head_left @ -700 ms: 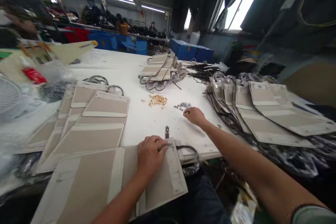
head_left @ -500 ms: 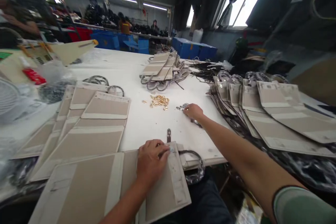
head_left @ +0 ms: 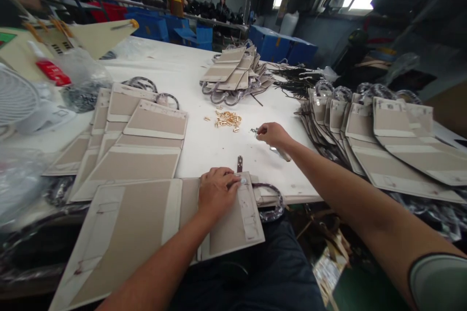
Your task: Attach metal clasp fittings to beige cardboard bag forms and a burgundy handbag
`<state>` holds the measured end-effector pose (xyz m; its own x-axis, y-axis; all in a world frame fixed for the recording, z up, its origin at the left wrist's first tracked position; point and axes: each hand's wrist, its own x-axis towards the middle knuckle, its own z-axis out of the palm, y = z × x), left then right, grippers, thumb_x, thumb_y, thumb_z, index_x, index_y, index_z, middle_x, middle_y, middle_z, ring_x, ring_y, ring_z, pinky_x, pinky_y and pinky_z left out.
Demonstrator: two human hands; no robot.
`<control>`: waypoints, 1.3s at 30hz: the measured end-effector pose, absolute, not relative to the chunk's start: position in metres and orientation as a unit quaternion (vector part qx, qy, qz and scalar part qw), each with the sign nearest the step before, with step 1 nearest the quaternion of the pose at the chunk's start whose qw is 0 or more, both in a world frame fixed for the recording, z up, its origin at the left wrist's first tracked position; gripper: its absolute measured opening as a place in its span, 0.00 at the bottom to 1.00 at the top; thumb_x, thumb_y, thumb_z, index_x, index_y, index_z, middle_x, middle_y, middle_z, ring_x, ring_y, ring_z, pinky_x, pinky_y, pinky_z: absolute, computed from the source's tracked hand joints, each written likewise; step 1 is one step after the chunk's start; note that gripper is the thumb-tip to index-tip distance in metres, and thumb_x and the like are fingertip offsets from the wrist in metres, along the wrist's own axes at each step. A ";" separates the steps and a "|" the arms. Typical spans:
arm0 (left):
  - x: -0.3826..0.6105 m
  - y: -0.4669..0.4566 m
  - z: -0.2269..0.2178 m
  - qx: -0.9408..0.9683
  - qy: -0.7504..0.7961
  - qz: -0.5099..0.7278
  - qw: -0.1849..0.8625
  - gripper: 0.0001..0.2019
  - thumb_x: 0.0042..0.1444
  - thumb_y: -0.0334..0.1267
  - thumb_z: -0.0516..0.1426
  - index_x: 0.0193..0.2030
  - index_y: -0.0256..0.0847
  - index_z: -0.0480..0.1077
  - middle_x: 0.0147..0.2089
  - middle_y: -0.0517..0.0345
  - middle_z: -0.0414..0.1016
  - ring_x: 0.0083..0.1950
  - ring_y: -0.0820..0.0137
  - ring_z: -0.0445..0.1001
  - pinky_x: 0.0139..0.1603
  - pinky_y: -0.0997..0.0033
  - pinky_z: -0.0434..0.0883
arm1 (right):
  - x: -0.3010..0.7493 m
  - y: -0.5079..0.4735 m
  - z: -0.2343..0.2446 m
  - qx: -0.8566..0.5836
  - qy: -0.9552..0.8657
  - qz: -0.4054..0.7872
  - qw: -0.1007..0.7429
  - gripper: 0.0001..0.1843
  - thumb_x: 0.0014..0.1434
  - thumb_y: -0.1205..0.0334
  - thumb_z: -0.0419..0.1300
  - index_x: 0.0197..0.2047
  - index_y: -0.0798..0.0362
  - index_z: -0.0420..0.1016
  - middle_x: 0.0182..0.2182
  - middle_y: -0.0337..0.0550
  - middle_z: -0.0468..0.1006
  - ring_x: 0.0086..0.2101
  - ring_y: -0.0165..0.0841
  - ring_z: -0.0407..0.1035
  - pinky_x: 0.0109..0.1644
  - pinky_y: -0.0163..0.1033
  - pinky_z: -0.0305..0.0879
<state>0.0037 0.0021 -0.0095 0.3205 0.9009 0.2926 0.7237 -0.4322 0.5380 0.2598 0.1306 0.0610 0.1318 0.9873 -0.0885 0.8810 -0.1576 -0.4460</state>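
My left hand (head_left: 218, 189) presses on a beige bag panel (head_left: 233, 226), its fingers curled at the far edge. The panel has a dark wrapped loop handle (head_left: 272, 201) on its right side. Just beyond my left fingers, a small brown strap tab with metal dots (head_left: 240, 164) sticks out over the table. My right hand (head_left: 272, 134) is farther out, fingertips pinched together at a few tiny dark metal pieces (head_left: 254, 130). What the pinch holds is hidden. Under my right wrist lies a slim tool (head_left: 282, 154), partly covered. Gold metal fittings (head_left: 228, 119) are heaped to the left.
Stacked bag panels lie at the left (head_left: 146, 141), at the back (head_left: 233, 70) and at the right (head_left: 386, 141) of the white table (head_left: 207, 155). Dark straps (head_left: 295, 80) spread behind. A white fan (head_left: 16, 97) and a red bottle (head_left: 53, 72) stand left. Blue bins (head_left: 273, 43) and people are beyond.
The view has tilted down, so the table sits higher in frame. My right hand stays by the tiny metal pieces, and more of the slim tool shows. My left hand keeps its place on the panel.
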 end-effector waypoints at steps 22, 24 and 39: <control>0.005 -0.003 -0.013 0.802 0.507 0.288 0.129 0.04 0.62 0.42 0.64 0.42 0.53 0.82 0.50 0.62 0.81 0.54 0.59 0.72 0.53 0.54 0.65 | 0.187 -0.051 0.028 -0.662 -0.499 0.503 0.243 0.04 0.56 0.64 0.67 0.31 0.55 0.78 0.14 0.33 0.71 0.15 0.27 0.63 0.20 0.31 0.58; 0.005 -0.004 -0.013 0.802 0.508 0.286 0.130 0.04 0.62 0.43 0.64 0.42 0.53 0.82 0.51 0.61 0.81 0.55 0.59 0.72 0.54 0.54 0.65 | 0.187 -0.051 0.031 -0.664 -0.489 0.509 0.245 0.04 0.56 0.64 0.67 0.31 0.55 0.79 0.14 0.34 0.72 0.16 0.26 0.63 0.21 0.31 0.59; 0.005 -0.004 -0.013 0.802 0.506 0.286 0.136 0.05 0.63 0.42 0.63 0.43 0.53 0.82 0.51 0.60 0.81 0.55 0.58 0.71 0.55 0.54 0.64 | 0.184 -0.050 0.027 -0.684 -0.561 0.423 0.198 0.04 0.54 0.62 0.67 0.32 0.53 0.79 0.20 0.36 0.76 0.19 0.28 0.67 0.24 0.32 0.60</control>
